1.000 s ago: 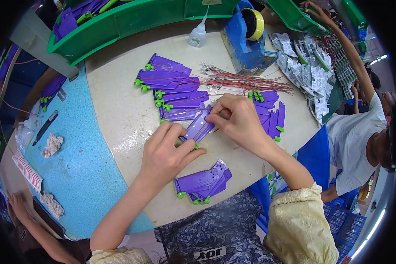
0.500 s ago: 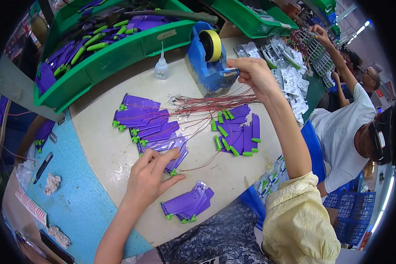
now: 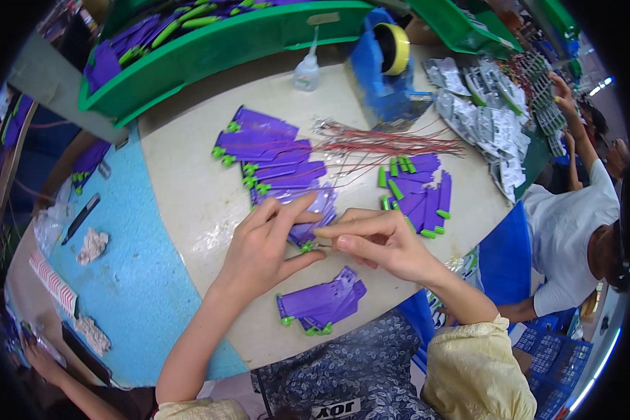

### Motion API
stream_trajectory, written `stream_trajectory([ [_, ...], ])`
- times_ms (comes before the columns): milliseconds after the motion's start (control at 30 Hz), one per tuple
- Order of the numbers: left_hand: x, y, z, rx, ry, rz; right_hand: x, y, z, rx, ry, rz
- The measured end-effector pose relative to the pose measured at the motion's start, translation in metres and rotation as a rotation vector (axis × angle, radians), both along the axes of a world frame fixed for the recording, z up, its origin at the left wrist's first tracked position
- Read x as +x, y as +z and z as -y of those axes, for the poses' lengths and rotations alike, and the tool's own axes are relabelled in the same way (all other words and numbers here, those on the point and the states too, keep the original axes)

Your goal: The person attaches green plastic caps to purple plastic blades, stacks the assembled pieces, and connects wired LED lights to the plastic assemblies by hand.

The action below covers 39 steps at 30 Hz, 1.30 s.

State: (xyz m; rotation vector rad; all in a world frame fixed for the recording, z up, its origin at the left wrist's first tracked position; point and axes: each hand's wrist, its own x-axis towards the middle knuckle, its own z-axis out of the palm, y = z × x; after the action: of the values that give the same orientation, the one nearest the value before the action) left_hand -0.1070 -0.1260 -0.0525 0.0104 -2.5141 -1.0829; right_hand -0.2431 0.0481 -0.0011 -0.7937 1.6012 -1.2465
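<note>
My left hand rests on the near end of a row of flat purple plastic pieces with green ends. Its index finger and thumb close around the green-tipped end of the nearest purple piece. Meeting it from the right, my right hand has thumb and index finger pinched together at that green end; what they hold is too small to make out. Thin red wires lie in a bundle beyond the hands, some running to the purple pieces. Closer to me is a small stack of purple pieces.
More purple pieces with green tips lie to the right. At the back stand a blue tape dispenser with yellow tape, a small dropper bottle and a green bin. Silver-grey parts are piled right, near a co-worker in white.
My right hand has come down from the tape dispenser to my left hand, its fingers pinched at the green end. My left hand stays at the same purple piece. The whole view has shifted.
</note>
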Motion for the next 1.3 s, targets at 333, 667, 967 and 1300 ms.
stream_trajectory([
  [333, 0.020, -0.008, -0.018, -0.144, 0.168, -0.173, 0.019, -0.021, 0.015, -0.043, 0.037, -0.540],
  [667, 0.012, 0.001, -0.020, -0.141, 0.112, 0.006, -0.020, -0.010, 0.037, -0.079, -0.173, -0.846],
  [967, 0.014, -0.004, -0.014, -0.023, 0.087, 0.033, -0.032, 0.001, 0.055, 0.168, 0.192, -0.825],
  [1300, 0.014, -0.010, -0.017, 0.161, 0.162, 0.006, -0.013, 0.004, 0.074, 0.274, 0.354, -0.380],
])
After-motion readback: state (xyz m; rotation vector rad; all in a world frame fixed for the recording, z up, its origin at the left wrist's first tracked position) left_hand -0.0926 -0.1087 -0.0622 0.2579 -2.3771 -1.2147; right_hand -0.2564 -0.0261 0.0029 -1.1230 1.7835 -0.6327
